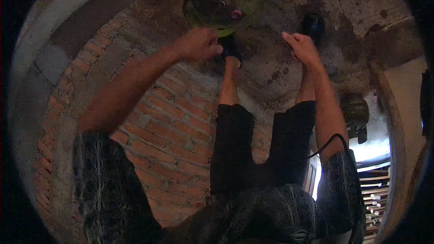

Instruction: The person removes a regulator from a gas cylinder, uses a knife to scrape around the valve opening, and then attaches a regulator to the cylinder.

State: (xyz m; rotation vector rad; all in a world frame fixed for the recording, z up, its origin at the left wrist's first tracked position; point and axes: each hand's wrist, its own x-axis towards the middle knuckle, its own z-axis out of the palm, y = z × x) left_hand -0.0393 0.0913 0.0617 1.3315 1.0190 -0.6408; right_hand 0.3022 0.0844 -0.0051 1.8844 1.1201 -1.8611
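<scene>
My left hand (199,44) is closed, its fingers curled inward, just below the near rim of a yellow-green bucket (186,5). Any small thing inside those fingers is hidden by blur and dim light. Inside the dark bucket are a small pink round object (236,14) and a pale curved piece (222,4). To the right, my right hand (304,47) is held up with thumb and forefinger close together and the other fingers folded. Whether it pinches anything thin cannot be made out. A gap separates the two hands.
Dark shoes (313,28) are on my feet on the stained, damp-looking floor (280,70). A brick wall (167,122) curves along the left. At the right are a dark greenish rounded object (355,110) and bright slatted wood (375,194). A black cable (337,135) loops by my right arm.
</scene>
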